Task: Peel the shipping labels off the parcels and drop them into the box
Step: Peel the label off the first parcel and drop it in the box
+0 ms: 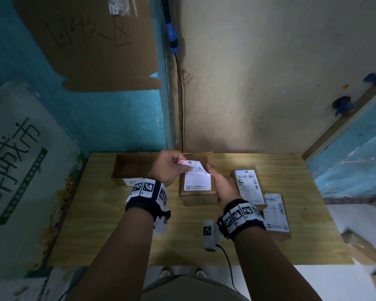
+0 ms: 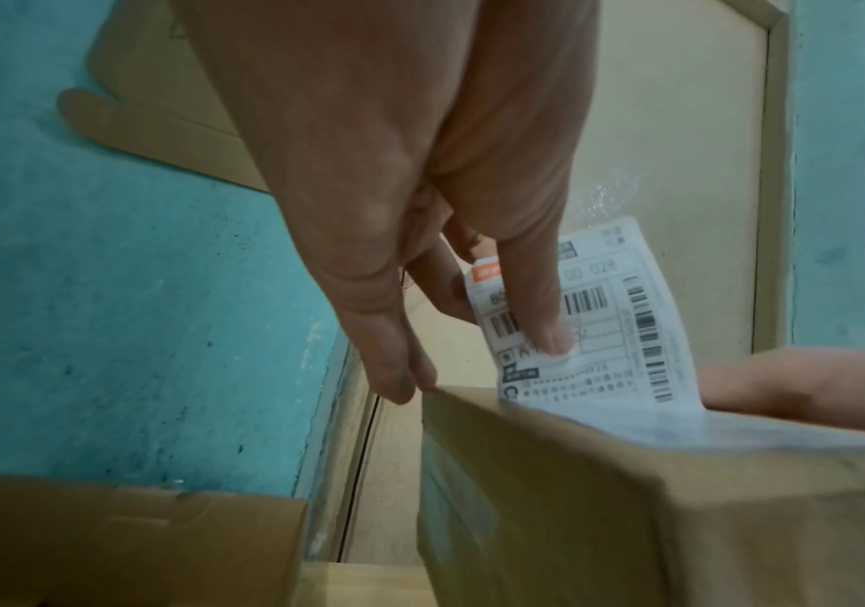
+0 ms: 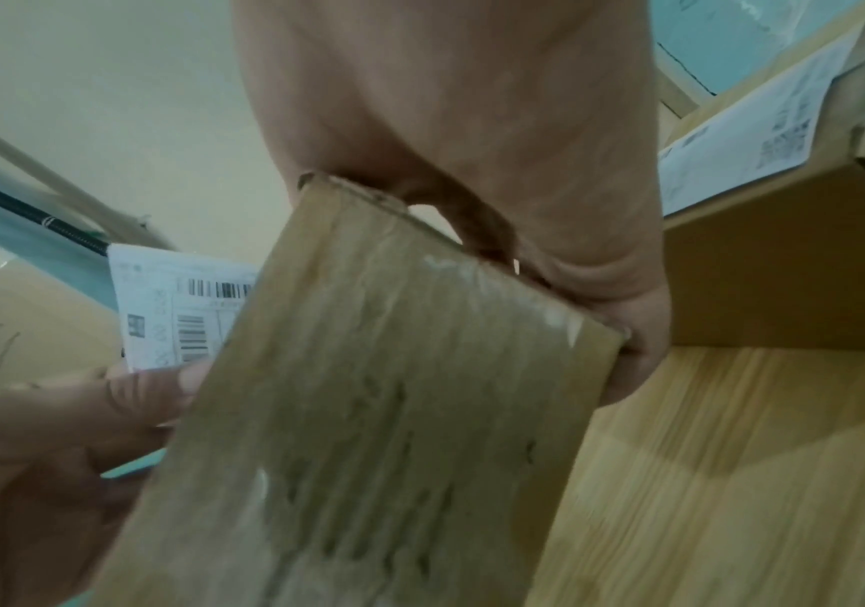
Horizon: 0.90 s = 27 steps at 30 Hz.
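Note:
A small brown parcel [image 1: 198, 195] is raised off the wooden table [image 1: 291, 246], and my right hand [image 1: 217, 181] grips its right side, also shown in the right wrist view [image 3: 637, 349]. Its white shipping label [image 1: 191, 165] is peeled up from the far end, while the lower part [image 1: 197, 181] still sticks to the parcel top. My left hand [image 1: 178, 167] pinches the lifted end; in the left wrist view the thumb [image 2: 549, 328] presses on the printed label [image 2: 622, 320] above the parcel [image 2: 627, 513]. The open cardboard box [image 1: 117, 168] stands just left of the parcel.
Two more labelled parcels [image 1: 249, 187] [image 1: 277, 213] lie on the table to the right. A wall rises right behind the table. More cardboard boxes [image 1: 360, 248] sit off the table's right edge. A cable [image 1: 228, 263] hangs from my right wrist.

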### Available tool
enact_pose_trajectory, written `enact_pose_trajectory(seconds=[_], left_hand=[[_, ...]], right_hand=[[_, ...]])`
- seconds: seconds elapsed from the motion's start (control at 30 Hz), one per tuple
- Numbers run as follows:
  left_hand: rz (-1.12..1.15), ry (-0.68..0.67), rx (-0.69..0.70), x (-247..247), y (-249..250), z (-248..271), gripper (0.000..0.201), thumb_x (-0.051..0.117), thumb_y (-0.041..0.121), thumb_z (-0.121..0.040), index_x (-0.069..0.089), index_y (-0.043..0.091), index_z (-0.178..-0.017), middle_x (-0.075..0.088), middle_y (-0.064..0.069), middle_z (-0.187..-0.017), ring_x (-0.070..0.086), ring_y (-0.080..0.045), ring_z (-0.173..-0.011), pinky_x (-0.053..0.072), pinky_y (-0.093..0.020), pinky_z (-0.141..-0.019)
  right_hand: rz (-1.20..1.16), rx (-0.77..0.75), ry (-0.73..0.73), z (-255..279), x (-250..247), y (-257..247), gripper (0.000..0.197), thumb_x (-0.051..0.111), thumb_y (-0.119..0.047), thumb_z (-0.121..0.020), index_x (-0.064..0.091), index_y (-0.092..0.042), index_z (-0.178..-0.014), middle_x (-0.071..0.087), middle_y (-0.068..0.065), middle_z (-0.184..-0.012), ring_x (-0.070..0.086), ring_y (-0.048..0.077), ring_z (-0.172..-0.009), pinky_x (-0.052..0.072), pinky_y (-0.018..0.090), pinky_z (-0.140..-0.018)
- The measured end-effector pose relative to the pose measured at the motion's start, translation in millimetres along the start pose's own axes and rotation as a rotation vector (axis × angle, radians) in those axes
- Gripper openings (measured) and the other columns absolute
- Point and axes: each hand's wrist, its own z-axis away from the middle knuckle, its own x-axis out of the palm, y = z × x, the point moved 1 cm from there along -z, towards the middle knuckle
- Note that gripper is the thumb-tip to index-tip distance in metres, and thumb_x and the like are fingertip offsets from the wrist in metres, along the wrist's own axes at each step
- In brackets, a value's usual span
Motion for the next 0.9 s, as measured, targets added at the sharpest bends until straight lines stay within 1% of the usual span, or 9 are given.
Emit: enact_pose_trajectory(seconds=[0.1, 0.27, 0.37, 0.43, 0.5, 0.57, 0.73, 0.83, 0.9], left_hand=[[0.025, -0.015, 0.001, -3.6, -0.4, 0.5, 0.017, 0.08, 0.001, -0.072, 0.066, 0.01, -0.066, 0.072, -0.001, -0.07, 0.065, -0.002, -0.055, 0.045, -0.018, -0.046], [0.055, -0.023, -0.012, -9.7, -1.2, 0.6, 0.014, 0.083, 0.007, -0.069, 0.069, 0.009, -0.072, 0.076, -0.003, -0.076, 0.065, -0.052, -0.079, 0.049, -0.066, -0.063], [0.077, 0.008, 0.008, -10.0, 0.2, 3.1, 0.015, 0.082, 0.004, -0.071, 0.068, 0.005, -0.076, 0.076, -0.006, -0.076, 0.068, -0.047, -0.078, 0.05, -0.064, -0.063], [0.085, 0.05, 0.023, -13.3, 2.1, 3.5, 0.014, 0.079, 0.006, -0.074, 0.067, 0.006, -0.08, 0.075, -0.006, -0.079, 0.069, -0.042, -0.078, 0.052, -0.06, -0.062], [0.082, 0.11, 0.036, -19.8, 2.6, 1.3, 0.013, 0.077, 0.008, -0.078, 0.066, 0.009, -0.084, 0.075, 0.0, -0.084, 0.073, -0.022, -0.08, 0.059, -0.045, -0.066], [0.075, 0.155, 0.054, -25.0, 2.1, -2.0, 0.012, 0.075, 0.009, -0.08, 0.065, 0.011, -0.086, 0.075, 0.005, -0.088, 0.072, -0.008, -0.08, 0.059, -0.032, -0.068], [0.034, 0.147, 0.05, -20.2, -6.5, -6.2, 0.014, 0.074, 0.011, -0.08, 0.064, 0.014, -0.089, 0.074, 0.006, -0.092, 0.07, -0.009, -0.086, 0.06, -0.035, -0.074], [0.038, 0.148, 0.026, -18.6, -11.8, -7.0, 0.014, 0.074, 0.01, -0.081, 0.064, 0.017, -0.089, 0.074, 0.006, -0.093, 0.071, -0.009, -0.085, 0.06, -0.038, -0.075], [0.039, 0.153, 0.004, -19.2, -16.1, -8.0, 0.017, 0.073, 0.009, -0.081, 0.063, 0.019, -0.09, 0.074, 0.005, -0.094, 0.071, -0.009, -0.087, 0.06, -0.039, -0.075]], right_hand=[[-0.009, -0.011, 0.118, -8.2, -1.7, 5.1, 0.095, 0.078, -0.084, -0.045, 0.072, -0.019, -0.114, 0.082, 0.002, -0.095, 0.076, 0.029, -0.097, 0.053, 0.048, -0.104], [-0.008, 0.042, 0.145, -31.7, -7.4, 20.7, 0.12, 0.075, -0.095, -0.026, 0.072, -0.022, -0.121, 0.081, 0.001, -0.101, 0.077, 0.028, -0.097, 0.055, 0.047, -0.1], [-0.005, 0.007, 0.179, -16.7, -5.9, 14.7, 0.119, 0.076, -0.092, -0.023, 0.074, -0.016, -0.114, 0.081, 0.003, -0.099, 0.076, 0.029, -0.095, 0.056, 0.047, -0.1], [-0.027, 0.022, 0.198, -5.4, -7.8, 12.7, 0.11, 0.08, -0.085, -0.035, 0.07, -0.013, -0.118, 0.078, 0.006, -0.107, 0.073, 0.031, -0.1, 0.054, 0.049, -0.102], [-0.061, 0.067, 0.167, 0.3, -10.9, 16.2, 0.097, 0.083, -0.075, -0.05, 0.067, -0.011, -0.12, 0.076, 0.009, -0.109, 0.073, 0.032, -0.1, 0.056, 0.051, -0.1], [-0.062, 0.084, 0.12, 0.9, -12.0, 20.2, 0.102, 0.085, -0.075, -0.044, 0.067, -0.011, -0.121, 0.078, 0.009, -0.106, 0.075, 0.032, -0.097, 0.059, 0.051, -0.096], [-0.051, 0.093, 0.122, -18.2, -9.6, 29.6, 0.132, 0.086, -0.085, -0.026, 0.061, -0.015, -0.135, 0.076, 0.005, -0.116, 0.073, 0.03, -0.105, 0.056, 0.051, -0.099], [-0.034, 0.077, 0.114, -8.3, -6.0, 23.0, 0.117, 0.086, -0.083, -0.031, 0.065, -0.015, -0.125, 0.077, 0.004, -0.112, 0.073, 0.028, -0.104, 0.056, 0.051, -0.1], [-0.009, 0.071, 0.106, -0.4, -5.8, 22.3, 0.092, 0.087, -0.074, -0.049, 0.065, -0.016, -0.117, 0.076, 0.004, -0.111, 0.07, 0.028, -0.106, 0.055, 0.05, -0.101]])
